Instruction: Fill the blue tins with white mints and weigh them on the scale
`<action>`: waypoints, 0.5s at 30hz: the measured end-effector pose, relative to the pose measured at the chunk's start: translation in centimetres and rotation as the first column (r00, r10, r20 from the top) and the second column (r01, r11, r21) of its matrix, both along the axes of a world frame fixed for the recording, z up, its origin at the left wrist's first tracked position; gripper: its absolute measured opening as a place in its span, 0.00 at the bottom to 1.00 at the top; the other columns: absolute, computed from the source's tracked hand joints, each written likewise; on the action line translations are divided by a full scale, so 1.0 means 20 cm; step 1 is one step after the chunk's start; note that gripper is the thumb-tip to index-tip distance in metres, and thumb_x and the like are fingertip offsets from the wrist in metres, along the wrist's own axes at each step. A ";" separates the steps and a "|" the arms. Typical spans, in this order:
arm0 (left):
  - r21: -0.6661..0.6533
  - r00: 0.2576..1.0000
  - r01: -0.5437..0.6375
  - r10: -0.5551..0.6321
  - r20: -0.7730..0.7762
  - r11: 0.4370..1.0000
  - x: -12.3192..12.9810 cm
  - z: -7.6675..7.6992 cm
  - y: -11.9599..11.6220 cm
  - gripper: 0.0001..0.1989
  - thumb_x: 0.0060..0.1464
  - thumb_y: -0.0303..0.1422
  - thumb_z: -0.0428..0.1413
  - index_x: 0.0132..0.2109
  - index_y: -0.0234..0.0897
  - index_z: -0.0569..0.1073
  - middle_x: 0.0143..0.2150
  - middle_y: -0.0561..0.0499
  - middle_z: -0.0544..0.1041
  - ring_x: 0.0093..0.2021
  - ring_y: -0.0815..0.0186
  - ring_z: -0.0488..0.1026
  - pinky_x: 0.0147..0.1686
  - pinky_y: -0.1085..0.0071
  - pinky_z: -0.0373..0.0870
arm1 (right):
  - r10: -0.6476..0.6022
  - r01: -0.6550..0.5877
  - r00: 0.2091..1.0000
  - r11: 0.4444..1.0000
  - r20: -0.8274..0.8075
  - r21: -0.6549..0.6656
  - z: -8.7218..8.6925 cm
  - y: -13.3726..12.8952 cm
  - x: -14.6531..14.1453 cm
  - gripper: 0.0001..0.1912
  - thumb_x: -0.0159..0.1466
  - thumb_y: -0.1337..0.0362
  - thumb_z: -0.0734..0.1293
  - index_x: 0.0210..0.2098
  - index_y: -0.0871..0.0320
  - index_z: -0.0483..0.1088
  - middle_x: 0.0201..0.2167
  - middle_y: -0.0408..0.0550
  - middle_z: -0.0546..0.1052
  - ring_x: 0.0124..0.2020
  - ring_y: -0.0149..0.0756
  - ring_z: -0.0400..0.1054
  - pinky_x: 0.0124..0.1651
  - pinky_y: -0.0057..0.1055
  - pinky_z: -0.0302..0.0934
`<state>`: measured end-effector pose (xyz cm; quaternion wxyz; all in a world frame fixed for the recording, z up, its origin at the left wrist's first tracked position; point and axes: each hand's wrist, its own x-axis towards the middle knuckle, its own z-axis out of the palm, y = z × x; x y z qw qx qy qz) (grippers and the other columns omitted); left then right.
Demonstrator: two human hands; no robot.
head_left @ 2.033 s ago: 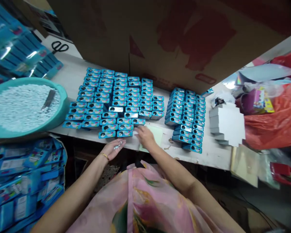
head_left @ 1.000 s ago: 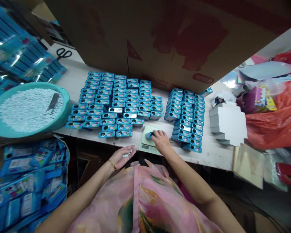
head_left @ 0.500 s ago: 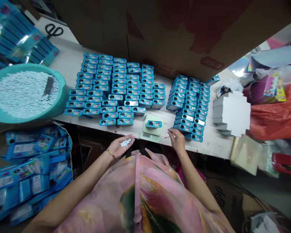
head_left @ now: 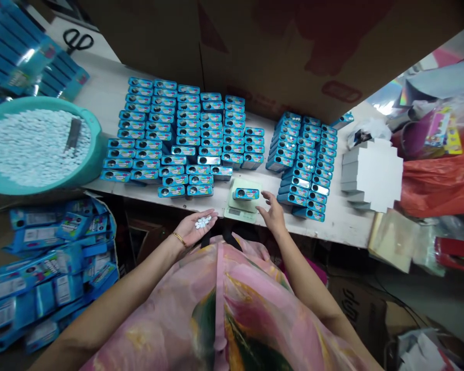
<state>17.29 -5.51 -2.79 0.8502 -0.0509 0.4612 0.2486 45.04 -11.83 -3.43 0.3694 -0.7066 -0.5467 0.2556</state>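
Observation:
My left hand (head_left: 193,226) is palm up below the table edge, cupping a small heap of white tablets (head_left: 203,222). To its right, a pale green scale (head_left: 235,212) bears one upright blue box (head_left: 246,193) with a round dark spot on its top. Just right of that box, my right hand (head_left: 272,212) has thumb and fingers apart, with nothing visible between them. Rows of similar blue boxes (head_left: 200,179) stand on the table left of the scale. Another group of blue boxes (head_left: 294,186) stands to the right, some with white tablets on top.
A turquoise basin (head_left: 96,139) full of white tablets, with a dark scoop-like piece (head_left: 73,135) in it, stands at the left. Blue packs (head_left: 38,234) fill a carton below. A large cardboard box (head_left: 170,46) blocks the back. White card pieces (head_left: 379,175) stand at right.
My right hand has moved left towards the box on the scale, and its fingers have spread from a pinch. My left hand still holds the tablets, nearly in place.

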 end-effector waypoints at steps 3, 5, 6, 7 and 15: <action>-0.012 0.999 -0.003 0.004 0.042 1.000 0.04 -0.01 0.02 0.12 0.50 0.22 0.48 0.41 0.23 0.71 0.36 0.36 0.75 0.41 0.58 0.73 0.39 0.66 0.72 | 0.055 -0.058 0.990 0.998 -0.130 -0.022 -0.09 0.10 -0.02 0.31 0.52 0.62 0.66 0.54 0.56 0.54 0.52 0.52 0.64 0.50 0.39 0.60 0.48 0.37 0.59; -0.015 0.997 -0.009 0.010 0.078 1.000 0.08 -0.02 0.04 0.12 0.52 0.24 0.47 0.41 0.24 0.71 0.36 0.36 0.75 0.40 0.58 0.73 0.39 0.65 0.72 | 0.096 -0.103 0.985 0.994 -0.141 -0.043 -0.12 0.16 -0.04 0.25 0.54 0.62 0.64 0.51 0.58 0.58 0.47 0.51 0.68 0.46 0.38 0.63 0.47 0.37 0.59; -0.014 0.996 -0.011 0.012 0.094 1.000 0.10 -0.03 0.06 0.12 0.53 0.26 0.47 0.42 0.24 0.71 0.35 0.36 0.75 0.39 0.59 0.73 0.38 0.65 0.71 | 0.125 -0.130 0.986 0.990 -0.113 -0.046 -0.10 0.18 -0.05 0.21 0.55 0.63 0.63 0.49 0.58 0.60 0.44 0.50 0.69 0.44 0.38 0.64 0.46 0.37 0.59; -0.013 0.994 -0.014 0.016 0.109 1.000 0.13 -0.04 0.07 0.13 0.53 0.27 0.46 0.42 0.23 0.71 0.35 0.36 0.75 0.39 0.59 0.73 0.38 0.65 0.71 | 0.159 -0.162 0.985 0.986 -0.060 -0.041 -0.07 0.19 -0.06 0.19 0.56 0.63 0.62 0.47 0.58 0.62 0.42 0.50 0.70 0.43 0.37 0.64 0.46 0.36 0.59; 0.012 0.983 -0.033 0.030 0.183 0.999 0.38 -0.08 0.19 0.13 0.53 0.33 0.46 0.34 0.28 0.72 0.25 0.44 0.74 0.25 0.65 0.71 0.30 0.70 0.69 | 0.428 -0.565 0.562 0.824 0.708 -0.049 0.38 0.16 -0.33 0.19 0.61 0.69 0.57 0.52 0.51 0.59 0.48 0.49 0.67 0.51 0.41 0.55 0.56 0.47 0.40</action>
